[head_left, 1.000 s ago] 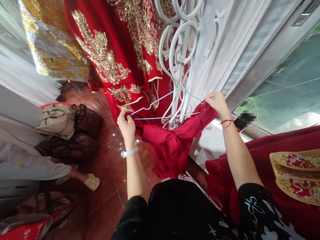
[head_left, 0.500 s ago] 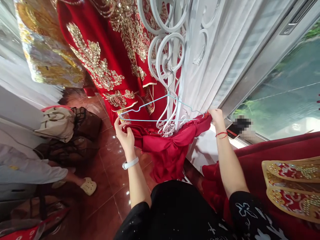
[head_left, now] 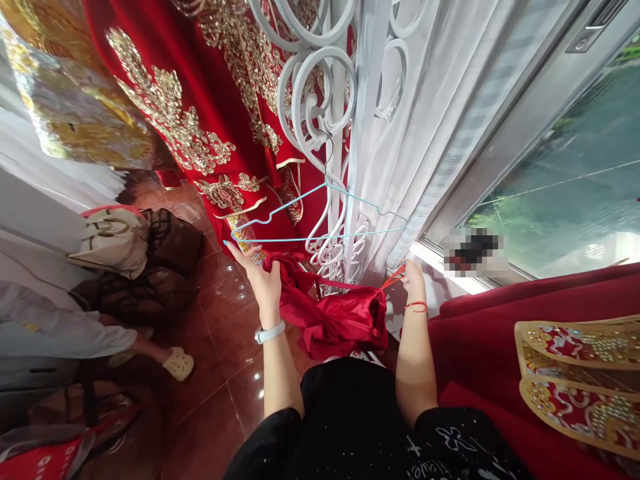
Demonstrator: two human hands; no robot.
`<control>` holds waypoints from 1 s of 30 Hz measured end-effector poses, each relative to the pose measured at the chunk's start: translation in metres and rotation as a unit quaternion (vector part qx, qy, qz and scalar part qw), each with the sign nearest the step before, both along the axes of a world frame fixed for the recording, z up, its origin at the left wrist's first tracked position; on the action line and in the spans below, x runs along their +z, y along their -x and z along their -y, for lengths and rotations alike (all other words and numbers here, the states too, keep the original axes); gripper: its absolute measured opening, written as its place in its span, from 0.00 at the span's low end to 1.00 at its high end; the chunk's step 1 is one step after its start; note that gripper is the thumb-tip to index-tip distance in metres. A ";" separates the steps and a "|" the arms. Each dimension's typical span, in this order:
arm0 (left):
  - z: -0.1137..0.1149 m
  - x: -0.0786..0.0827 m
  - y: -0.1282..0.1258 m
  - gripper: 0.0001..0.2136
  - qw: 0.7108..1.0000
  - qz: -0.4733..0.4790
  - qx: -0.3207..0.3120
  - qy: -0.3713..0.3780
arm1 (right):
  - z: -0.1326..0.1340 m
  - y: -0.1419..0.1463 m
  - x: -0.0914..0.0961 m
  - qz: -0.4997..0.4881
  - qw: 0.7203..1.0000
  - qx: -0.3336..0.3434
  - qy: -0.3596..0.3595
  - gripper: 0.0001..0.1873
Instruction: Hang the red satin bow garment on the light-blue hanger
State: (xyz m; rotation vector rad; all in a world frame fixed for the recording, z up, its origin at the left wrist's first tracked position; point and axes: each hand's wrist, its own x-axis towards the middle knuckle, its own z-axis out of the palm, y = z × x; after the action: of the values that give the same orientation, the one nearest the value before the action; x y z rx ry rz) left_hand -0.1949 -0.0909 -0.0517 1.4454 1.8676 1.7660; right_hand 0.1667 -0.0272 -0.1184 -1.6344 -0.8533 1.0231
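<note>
A red satin garment [head_left: 345, 320] hangs in folds between my two hands, in front of my body. My left hand [head_left: 263, 287] grips its left end between thumb and fingers, with the index finger stretched out beside the left tip of a light blue wire hanger [head_left: 290, 239]. At the other side my right hand [head_left: 414, 279] pinches a thin red strap [head_left: 393, 277] of the garment, pulled taut below the hanger's right tip. The hanger's metal hook is up by a white scrolled metal rack [head_left: 350, 73], and its bar carries no cloth.
Red gowns [head_left: 200, 100] with gold embroidery hang at the upper left. Bags [head_left: 113, 240] lie on the tiled floor, near another person's foot in a cream clog [head_left: 179, 364]. To the right are a window [head_left: 555, 173] and red cloth with beaded panels [head_left: 575, 347].
The garment's right end has come off the hanger and dropped lower. My right hand has moved down and left, now holding the strap. My left hand has shifted slightly right and down.
</note>
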 end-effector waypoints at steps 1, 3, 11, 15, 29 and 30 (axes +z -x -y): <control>0.001 -0.001 -0.002 0.46 1.000 0.002 0.014 -0.011 | 0.003 -0.002 -0.002 -0.029 1.000 0.006 -0.005 0.17; 0.001 -0.003 -0.005 0.46 0.999 -0.007 0.034 -0.028 | 0.007 -0.004 -0.004 -0.085 0.996 0.016 -0.024 0.13; 0.005 -0.003 -0.001 0.28 0.995 -0.086 0.034 -0.025 | 0.019 0.001 -0.002 -0.248 0.923 -0.044 -0.292 0.37; 0.010 -0.002 -0.002 0.20 0.994 -0.102 0.031 0.015 | 0.031 -0.010 0.012 -0.089 0.923 -0.079 -0.366 0.42; 0.032 -0.001 0.010 0.10 0.989 -0.089 0.085 0.079 | 0.086 0.011 0.072 0.314 0.825 -0.118 -0.454 0.13; 0.033 -0.001 0.015 0.10 0.994 -0.063 0.044 0.073 | 0.088 0.011 0.073 0.320 0.822 -0.148 -0.447 0.12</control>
State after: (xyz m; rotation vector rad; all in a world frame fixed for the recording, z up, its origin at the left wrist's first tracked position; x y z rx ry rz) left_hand -0.2104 -0.1243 -0.0526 1.4724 2.1050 1.5698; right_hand 0.1557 -0.1154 -0.0458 -1.1791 -1.2158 -0.2245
